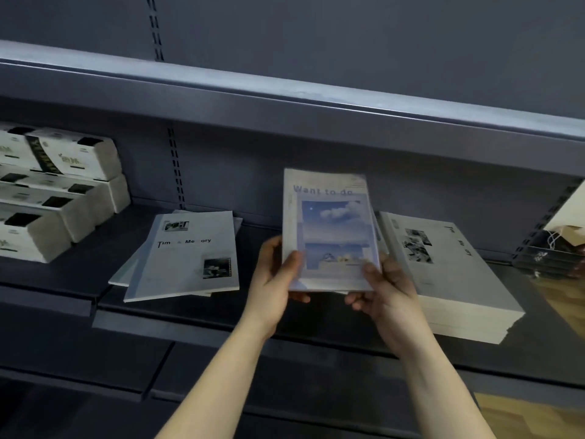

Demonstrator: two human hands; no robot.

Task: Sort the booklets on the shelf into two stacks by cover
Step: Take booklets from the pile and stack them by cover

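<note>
Pinching the near corners of a sky-cover booklet (332,229) between the curled left hand (275,274) and right hand (386,286), long axis near to far, above the shelf (196,315), between a loose pile (186,258) at left and a taller stack (443,267) just beside the right hand.

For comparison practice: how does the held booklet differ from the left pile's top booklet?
The held booklet shows a blue sky picture; the top booklet, two dark photos. The held booklet tilts upright; the top booklet lies flat on the shelf. Both are thin.
</note>
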